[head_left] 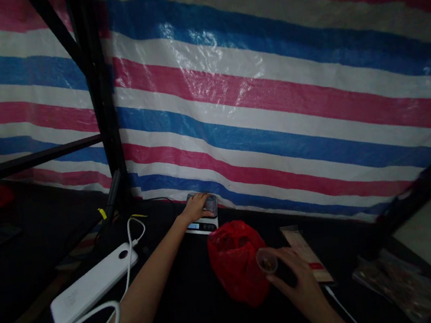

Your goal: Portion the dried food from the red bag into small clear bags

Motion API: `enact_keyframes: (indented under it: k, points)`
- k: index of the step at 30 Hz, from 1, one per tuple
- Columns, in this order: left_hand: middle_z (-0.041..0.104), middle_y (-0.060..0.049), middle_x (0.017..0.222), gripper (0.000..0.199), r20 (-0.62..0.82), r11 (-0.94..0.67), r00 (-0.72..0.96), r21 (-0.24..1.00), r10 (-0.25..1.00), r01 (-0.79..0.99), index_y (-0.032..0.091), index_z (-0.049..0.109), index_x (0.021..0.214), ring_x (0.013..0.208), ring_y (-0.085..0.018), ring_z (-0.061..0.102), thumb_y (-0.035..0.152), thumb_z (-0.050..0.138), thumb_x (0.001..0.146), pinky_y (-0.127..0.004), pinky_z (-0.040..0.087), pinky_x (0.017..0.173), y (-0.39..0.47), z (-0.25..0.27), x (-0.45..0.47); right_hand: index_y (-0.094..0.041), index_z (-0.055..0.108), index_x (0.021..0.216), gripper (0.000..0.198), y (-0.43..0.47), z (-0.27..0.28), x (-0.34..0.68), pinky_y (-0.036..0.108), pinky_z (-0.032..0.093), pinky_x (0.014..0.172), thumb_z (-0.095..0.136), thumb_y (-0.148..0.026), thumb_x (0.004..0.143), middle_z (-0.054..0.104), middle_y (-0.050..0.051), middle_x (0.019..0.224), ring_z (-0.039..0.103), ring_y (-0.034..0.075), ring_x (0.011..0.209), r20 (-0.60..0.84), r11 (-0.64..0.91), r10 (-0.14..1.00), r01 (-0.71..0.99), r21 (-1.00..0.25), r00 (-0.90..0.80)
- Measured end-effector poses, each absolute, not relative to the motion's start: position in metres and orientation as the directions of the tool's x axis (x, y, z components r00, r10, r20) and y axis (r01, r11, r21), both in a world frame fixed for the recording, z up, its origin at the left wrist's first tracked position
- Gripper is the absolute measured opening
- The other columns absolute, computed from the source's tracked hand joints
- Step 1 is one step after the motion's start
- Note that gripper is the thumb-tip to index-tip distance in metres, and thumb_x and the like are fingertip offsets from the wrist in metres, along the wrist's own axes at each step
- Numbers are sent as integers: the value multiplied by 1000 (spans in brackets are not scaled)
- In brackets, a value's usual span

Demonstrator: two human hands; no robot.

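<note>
My left hand (197, 207) reaches to the back of the dark surface, its fingers and thumb around a small clear tray (211, 204) on a digital kitchen scale (206, 228). The scale's small display is lit, but I cannot read it. Between my fingers and thumb, my right hand (299, 274) holds a small clear plastic cup (266, 261), tilted so its mouth faces me. A few small brownish bits show inside it. Just left of the cup sits a crumpled red plastic bag (238, 264), open at the top, its contents hard to make out.
A white power bank (92, 287) with a white cable lies at left. Behind my right hand is a phone-shaped tan object (305, 251) with a cable at its lower end. Clear bags of small brownish items (402, 284) lie at right. Striped sheeting (270, 93) and black frame bars (100, 92) stand behind.
</note>
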State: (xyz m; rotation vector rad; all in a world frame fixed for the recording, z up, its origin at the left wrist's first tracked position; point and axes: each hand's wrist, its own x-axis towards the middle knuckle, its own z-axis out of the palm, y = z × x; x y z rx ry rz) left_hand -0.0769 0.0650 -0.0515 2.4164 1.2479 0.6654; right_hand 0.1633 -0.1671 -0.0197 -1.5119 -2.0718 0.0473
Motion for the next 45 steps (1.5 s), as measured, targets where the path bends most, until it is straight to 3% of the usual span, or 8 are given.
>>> enact_keyframes:
  k: [4, 9, 15, 27, 34, 38, 41, 45]
  points:
    - [58, -8, 110, 40, 258, -543, 499, 593, 827, 594, 18, 54, 108, 105, -21, 50, 30, 62, 70, -31, 34, 91, 63, -45, -68, -27, 55, 108, 37, -145, 2, 168, 43, 39, 86, 54, -43, 75, 62, 5, 107, 54, 25, 99, 347, 336, 913, 878, -341, -214]
    - [63, -5, 92, 43, 272, -506, 529, 781, 804, 367, 17, 50, 114, 75, -15, 59, 41, 49, 79, -25, 44, 69, 42, -33, -53, -25, 53, 111, 39, -92, 46, 157, 39, 38, 86, 51, -44, 77, 61, 5, 107, 55, 22, 97, 386, 348, 891, 907, -238, -240]
    - [62, -8, 98, 43, 310, -306, 632, 944, 710, -120, 13, 56, 106, 88, -17, 58, 38, 61, 71, -28, 42, 80, 10, -20, -33, -22, 51, 114, 41, -47, 92, 150, 37, 35, 85, 50, -43, 79, 63, 5, 104, 57, 20, 91, 297, 442, 855, 897, 11, -425]
    - [64, -8, 96, 45, 258, -92, 681, 958, 685, -271, 11, 59, 99, 89, -18, 58, 38, 67, 64, -30, 40, 84, 1, -17, -27, -22, 54, 107, 27, -48, 103, 117, 42, 27, 90, 49, -16, 81, 60, 7, 101, 54, 22, 93, 90, 570, 715, 653, 498, -693]
    - [65, -7, 91, 41, 283, -163, 663, 958, 694, -238, 12, 60, 98, 82, -16, 58, 38, 64, 67, -26, 42, 77, 8, -20, -37, -17, 52, 108, 28, -53, 96, 112, 39, 31, 89, 41, -11, 83, 58, 9, 105, 51, 22, 94, 106, 501, 567, 443, 743, -817]
    - [64, -5, 91, 43, 314, -299, 617, 945, 722, -131, 14, 57, 107, 77, -14, 58, 38, 60, 71, -23, 43, 69, 23, -26, -50, -19, 48, 114, 32, -56, 86, 127, 42, 29, 87, 45, -16, 82, 59, 9, 109, 52, 25, 96, 350, 382, 670, 708, 594, -655]
    - [63, -3, 79, 46, 316, -432, 512, 893, 799, 123, 14, 55, 109, 65, -13, 55, 42, 56, 73, -22, 42, 58, 41, -27, -66, -21, 50, 109, 30, -64, 63, 146, 42, 32, 82, 48, -34, 81, 65, 7, 97, 57, 24, 87, 459, 285, 806, 925, 250, -372]
    - [62, -3, 90, 43, 387, -538, 387, 710, 837, 454, 16, 56, 108, 73, -15, 55, 42, 55, 73, -24, 41, 65, 69, -30, -86, -22, 49, 106, 36, -85, 17, 174, 36, 37, 78, 45, -45, 79, 67, 3, 86, 61, 21, 80, 364, 161, 927, 972, -172, -89]
